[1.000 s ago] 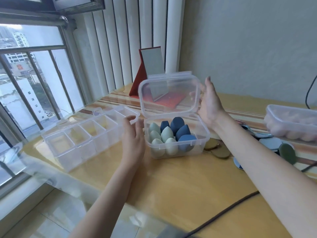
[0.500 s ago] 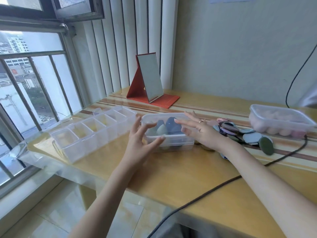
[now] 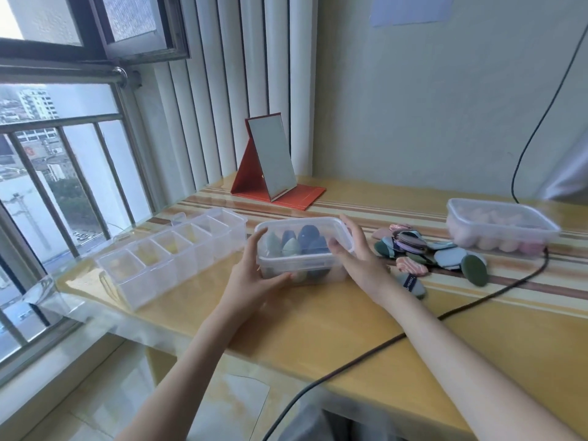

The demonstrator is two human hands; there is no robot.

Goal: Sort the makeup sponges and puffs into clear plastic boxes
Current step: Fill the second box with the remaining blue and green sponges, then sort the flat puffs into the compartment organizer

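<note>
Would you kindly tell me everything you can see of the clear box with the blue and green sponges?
The clear box is a rounded rectangular tub of see-through plastic with its lid shut on top. Inside stand egg-shaped sponges, pale green at left, dark blue at right. It sits level on the yellow table, between the long divided organiser and the pile of flat puffs. The left hand holds its near left corner; the right hand grips its right end.
</note>
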